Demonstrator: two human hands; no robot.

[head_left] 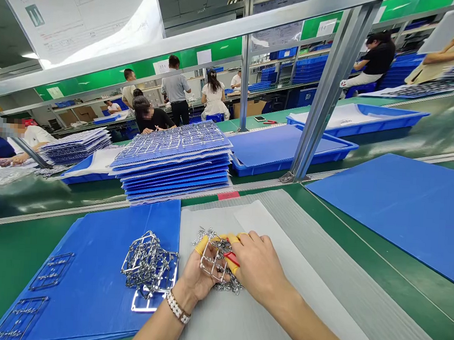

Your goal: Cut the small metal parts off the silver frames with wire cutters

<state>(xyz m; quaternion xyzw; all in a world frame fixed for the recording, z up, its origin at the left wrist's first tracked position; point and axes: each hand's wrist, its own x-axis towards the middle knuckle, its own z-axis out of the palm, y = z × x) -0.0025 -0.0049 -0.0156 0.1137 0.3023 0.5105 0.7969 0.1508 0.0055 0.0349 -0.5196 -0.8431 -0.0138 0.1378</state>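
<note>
My left hand [201, 271] holds a small silver sprue frame [214, 264] upright over the white sheet, with yellow covers on some fingertips. Closed around a red-handled tool [232, 258], my right hand [258, 261] meets the frame's right side; the tool's tip is hidden. Under and behind both hands lies a heap of small silver parts [233, 286], partly covered by them. Left of my left wrist, a tangled pile of silver frames [148, 265] rests on the blue sheet [100, 285].
Two loose frames [52, 270] [21, 317] lie on the blue sheet's left side. Beyond the bench edge stand a tall stack of blue sheets [177, 162] and a blue tray [261, 166]. A metal post [323, 99] rises behind. Another blue sheet [401, 206] lies right. People sit and stand farther back.
</note>
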